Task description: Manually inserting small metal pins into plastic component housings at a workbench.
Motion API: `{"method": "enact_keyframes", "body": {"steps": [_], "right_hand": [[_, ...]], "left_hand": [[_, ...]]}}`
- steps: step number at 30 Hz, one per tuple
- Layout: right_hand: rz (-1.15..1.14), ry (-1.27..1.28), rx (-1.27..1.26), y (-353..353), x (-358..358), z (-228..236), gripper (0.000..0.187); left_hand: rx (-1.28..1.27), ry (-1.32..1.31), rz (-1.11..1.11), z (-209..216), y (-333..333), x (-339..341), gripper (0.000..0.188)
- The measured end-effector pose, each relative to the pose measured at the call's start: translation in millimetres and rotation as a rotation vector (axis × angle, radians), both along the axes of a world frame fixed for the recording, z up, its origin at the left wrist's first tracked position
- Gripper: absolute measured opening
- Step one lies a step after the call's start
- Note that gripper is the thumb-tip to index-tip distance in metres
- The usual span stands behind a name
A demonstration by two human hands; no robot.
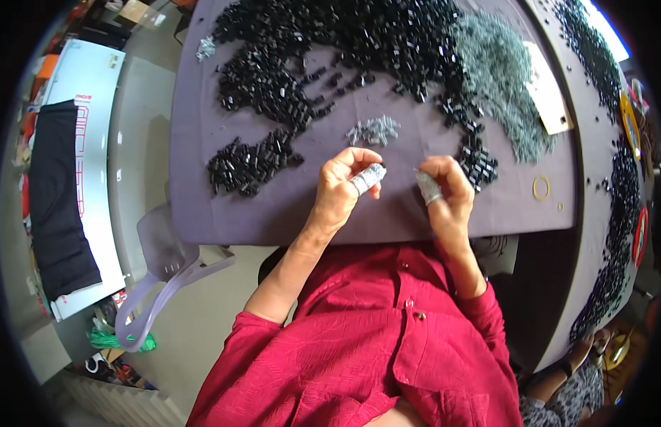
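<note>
Over the near edge of the cloth-covered table, my left hand [339, 182] is closed in a pinch. A small dark piece shows at its fingertips, mostly hidden by the thumb. My right hand [449, 191], slightly blurred, is closed too, and whatever its fingertips hold is too small to make out. Both thumbs are wrapped in silver-grey tape. Just beyond my hands lies a small heap of thin grey metal pins [374, 131]. Small glossy black blocks form a cluster [253, 164] to the left, and another cluster [477, 162] lies beside my right hand.
A large pile of black blocks [359, 32] covers the far side, beside a broad heap of grey pins [502, 78]. At right are a white card [548, 92] and a yellow rubber band [541, 188]. A plastic chair [163, 245] stands left; another person's arm [558, 377] shows lower right.
</note>
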State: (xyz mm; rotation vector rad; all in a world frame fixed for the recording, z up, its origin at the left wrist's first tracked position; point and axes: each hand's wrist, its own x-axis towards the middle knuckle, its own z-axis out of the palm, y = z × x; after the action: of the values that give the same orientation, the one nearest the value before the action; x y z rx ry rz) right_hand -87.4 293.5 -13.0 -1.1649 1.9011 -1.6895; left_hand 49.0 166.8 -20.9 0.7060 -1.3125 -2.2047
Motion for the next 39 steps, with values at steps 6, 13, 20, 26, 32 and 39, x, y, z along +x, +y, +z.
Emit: {"method": "enact_keyframes", "body": {"steps": [6,13,20,26,32,39], "right_hand": [[0.050,-0.615,-0.031,-5.4,9.0,-1.1,0.018],[0.090,-0.662,-0.029,-6.3,15.2,-2.4,0.021],[0.112,-0.472,0.021,-9.6,14.4,-3.9,0.024],[0.169,-0.099,0.121,-9.5,3.8,7.8,0.027],[0.192,-0.089,0.151,-6.1,3.3,9.1,0.029],[0.126,-0.274,0.073,-15.0,14.0,4.2,0.028]], "left_hand": [[-0.011,0.007,-0.039,-7.4,9.4,-3.6,0.011],[-0.016,-0.011,-0.037,0.8,13.9,-6.6,0.011],[-0.098,-0.073,-0.075,4.3,11.8,-3.7,0.014],[-0.228,-0.208,-0.083,9.1,15.0,-4.1,0.016],[-0.142,-0.166,-0.093,5.7,16.8,-6.0,0.016],[0.059,-0.058,0.049,2.1,15.4,-1.7,0.013]]}}
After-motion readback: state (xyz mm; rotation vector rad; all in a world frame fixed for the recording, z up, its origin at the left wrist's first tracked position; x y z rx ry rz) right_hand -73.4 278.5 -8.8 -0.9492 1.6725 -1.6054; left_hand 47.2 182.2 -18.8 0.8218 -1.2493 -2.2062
